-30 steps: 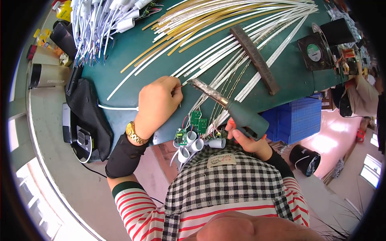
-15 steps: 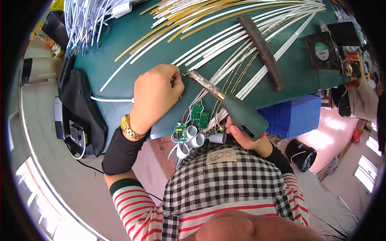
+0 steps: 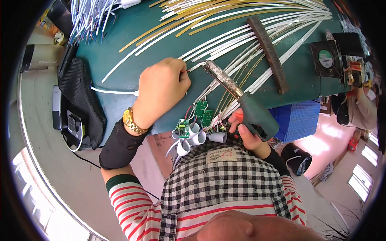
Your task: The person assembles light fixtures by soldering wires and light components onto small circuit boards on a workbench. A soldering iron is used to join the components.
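Observation:
My left hand [image 3: 163, 83] is closed in a pinch above the green table, a thin red wire [image 3: 187, 71] poking out past its fingertips. A white cable [image 3: 114, 92] runs in under that wrist from the left. The wire points toward the end of a white LED strip [image 3: 196, 66]; I cannot tell whether they touch. In my right hand [image 3: 245, 132] is a soldering gun [image 3: 259, 118] with a dark green handle, a red trigger and a long stained metal barrel. Its dark tip sits just beyond the strip's end, apart from my left fingers.
A rusty metal bar [image 3: 268, 54] lies across many white and yellow strips [image 3: 225, 22]. Green circuit boards [image 3: 203, 112] and grey-white plastic cups [image 3: 197, 138] crowd the near edge. Around stand a blue crate [image 3: 299, 120], a solder reel [image 3: 326, 59] and a cable bundle [image 3: 90, 18].
The soldering gun's tip has shifted a little right and away from my left fingers. My left hand keeps its pinch. The whole view has moved slightly.

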A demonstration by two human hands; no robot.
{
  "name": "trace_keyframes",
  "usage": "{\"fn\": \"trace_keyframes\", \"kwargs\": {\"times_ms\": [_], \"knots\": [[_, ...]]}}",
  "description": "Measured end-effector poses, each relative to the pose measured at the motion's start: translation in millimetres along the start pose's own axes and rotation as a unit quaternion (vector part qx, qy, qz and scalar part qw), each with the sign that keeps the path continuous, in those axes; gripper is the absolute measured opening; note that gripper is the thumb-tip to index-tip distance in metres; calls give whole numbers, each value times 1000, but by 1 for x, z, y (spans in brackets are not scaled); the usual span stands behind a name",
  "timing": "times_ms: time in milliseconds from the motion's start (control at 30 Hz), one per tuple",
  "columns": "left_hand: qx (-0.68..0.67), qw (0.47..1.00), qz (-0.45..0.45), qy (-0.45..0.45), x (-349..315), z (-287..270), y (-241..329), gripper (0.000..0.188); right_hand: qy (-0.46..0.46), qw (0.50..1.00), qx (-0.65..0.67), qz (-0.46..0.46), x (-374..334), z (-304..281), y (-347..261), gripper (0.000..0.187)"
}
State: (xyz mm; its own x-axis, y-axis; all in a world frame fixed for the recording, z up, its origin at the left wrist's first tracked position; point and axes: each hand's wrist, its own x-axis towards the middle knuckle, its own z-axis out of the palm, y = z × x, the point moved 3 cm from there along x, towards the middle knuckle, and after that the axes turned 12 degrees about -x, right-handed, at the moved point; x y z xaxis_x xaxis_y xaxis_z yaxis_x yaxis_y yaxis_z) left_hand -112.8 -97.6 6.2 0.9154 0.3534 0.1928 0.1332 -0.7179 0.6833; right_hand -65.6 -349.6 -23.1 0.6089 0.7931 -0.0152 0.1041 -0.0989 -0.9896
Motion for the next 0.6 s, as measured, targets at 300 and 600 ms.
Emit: {"fn": "trace_keyframes", "kwargs": {"times_ms": [300, 600], "knots": [[5, 1000, 17, 2, -1, 0, 1, 4, 1, 1000, -1, 4, -3, -6, 4, 32], [10, 1000, 29, 6, -1, 0, 2, 3, 47, 999, 4, -6, 0, -13, 6, 41]]}}
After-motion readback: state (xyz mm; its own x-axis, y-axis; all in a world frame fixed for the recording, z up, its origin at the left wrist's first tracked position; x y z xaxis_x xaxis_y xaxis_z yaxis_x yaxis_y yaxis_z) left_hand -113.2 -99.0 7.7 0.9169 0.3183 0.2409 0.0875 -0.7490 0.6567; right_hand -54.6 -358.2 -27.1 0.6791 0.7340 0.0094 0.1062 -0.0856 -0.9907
